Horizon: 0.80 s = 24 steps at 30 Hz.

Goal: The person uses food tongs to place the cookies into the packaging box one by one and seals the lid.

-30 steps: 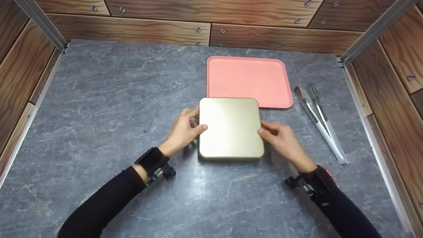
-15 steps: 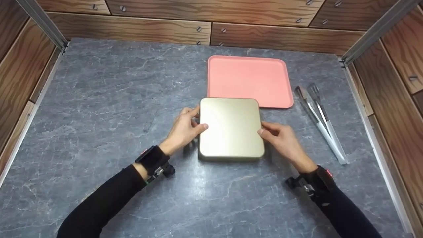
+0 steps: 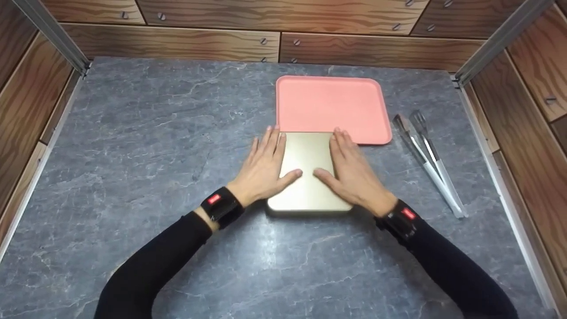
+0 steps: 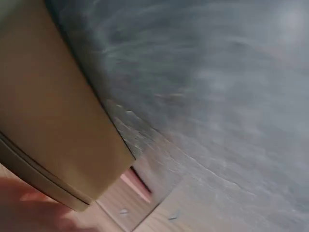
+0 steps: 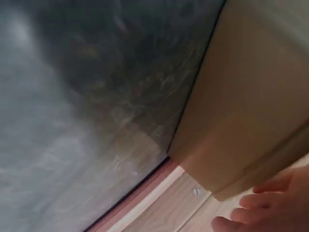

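Observation:
A square gold tin (image 3: 308, 177) with a lid lies flat on the grey marbled table in the head view. My left hand (image 3: 262, 170) rests on the left side of its lid, fingers straight and pointing away from me. On the right side of the lid lies my right hand (image 3: 354, 175), also with straight fingers. Both thumbs point inward over the top, a short gap apart. The tin's side wall (image 4: 58, 106) and lid rim show in the left wrist view. In the right wrist view, curved fingertips (image 5: 260, 205) appear beside the tin's wall (image 5: 241, 111).
A pink tray (image 3: 332, 104) lies just behind the tin, its front edge close to the tin's far edge. Metal tongs (image 3: 429, 161) with pale handles lie spread to the right. Wood-patterned panels (image 3: 177, 42) border the table at the back and sides.
Both hands have moved from gripping the tin's sides to lying on top of its lid, fingers straightened. The tin, tray and tongs have stayed in place.

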Tool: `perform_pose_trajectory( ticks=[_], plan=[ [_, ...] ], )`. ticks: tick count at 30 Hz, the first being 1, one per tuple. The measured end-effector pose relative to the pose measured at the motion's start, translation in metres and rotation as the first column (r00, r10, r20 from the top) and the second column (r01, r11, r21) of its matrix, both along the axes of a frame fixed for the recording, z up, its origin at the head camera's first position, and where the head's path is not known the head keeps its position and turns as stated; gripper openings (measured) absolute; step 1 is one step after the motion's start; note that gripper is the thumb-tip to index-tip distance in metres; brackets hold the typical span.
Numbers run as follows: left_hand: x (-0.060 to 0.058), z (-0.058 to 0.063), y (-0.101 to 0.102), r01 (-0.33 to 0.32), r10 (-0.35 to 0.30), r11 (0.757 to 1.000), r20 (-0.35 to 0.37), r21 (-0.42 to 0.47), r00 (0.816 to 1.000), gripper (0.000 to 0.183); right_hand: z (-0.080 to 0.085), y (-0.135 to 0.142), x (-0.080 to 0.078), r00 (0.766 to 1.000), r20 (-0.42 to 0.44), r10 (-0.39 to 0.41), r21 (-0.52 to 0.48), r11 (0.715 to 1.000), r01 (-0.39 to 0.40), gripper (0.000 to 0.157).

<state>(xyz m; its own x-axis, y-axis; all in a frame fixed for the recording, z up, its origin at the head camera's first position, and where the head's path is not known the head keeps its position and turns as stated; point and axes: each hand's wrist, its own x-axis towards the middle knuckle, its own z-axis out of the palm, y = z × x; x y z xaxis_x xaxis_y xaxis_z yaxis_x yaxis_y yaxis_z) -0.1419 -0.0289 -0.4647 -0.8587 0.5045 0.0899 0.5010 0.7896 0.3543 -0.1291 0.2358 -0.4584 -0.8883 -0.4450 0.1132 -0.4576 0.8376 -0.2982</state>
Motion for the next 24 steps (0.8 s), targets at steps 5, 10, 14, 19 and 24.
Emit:
perform_pose_trajectory(
  ticks=[5, 10, 14, 19, 24],
  plan=[
    [-0.01, -0.002, 0.003, 0.036, -0.035, 0.999, 0.099, -0.007, 0.995, 0.097, 0.0, -0.005, -0.005, 0.992, 0.121, -0.045, 0.034, 0.999, 0.041, 0.099],
    [-0.014, -0.003, 0.003, 0.059, -0.06, 0.998, 0.09, 0.008, 0.994, 0.097, -0.002, -0.004, -0.006, 0.992, 0.117, -0.053, 0.008, 0.999, 0.053, 0.099],
    [-0.014, -0.003, 0.003, 0.052, -0.053, 0.999, 0.089, 0.012, 0.995, 0.097, -0.003, -0.004, -0.007, 0.992, 0.111, -0.053, -0.015, 0.998, 0.055, 0.098],
    [-0.013, 0.001, 0.0, 0.026, -0.031, 0.999, 0.12, 0.041, 0.992, 0.099, -0.005, -0.002, -0.009, 0.992, 0.117, -0.049, -0.101, 0.993, 0.061, 0.092],
    [-0.008, 0.006, -0.007, 0.021, -0.025, 0.998, 0.074, 0.056, 0.997, 0.092, -0.005, 0.006, -0.006, 0.997, 0.069, -0.043, -0.259, 0.964, 0.059, 0.072]
  ],
)
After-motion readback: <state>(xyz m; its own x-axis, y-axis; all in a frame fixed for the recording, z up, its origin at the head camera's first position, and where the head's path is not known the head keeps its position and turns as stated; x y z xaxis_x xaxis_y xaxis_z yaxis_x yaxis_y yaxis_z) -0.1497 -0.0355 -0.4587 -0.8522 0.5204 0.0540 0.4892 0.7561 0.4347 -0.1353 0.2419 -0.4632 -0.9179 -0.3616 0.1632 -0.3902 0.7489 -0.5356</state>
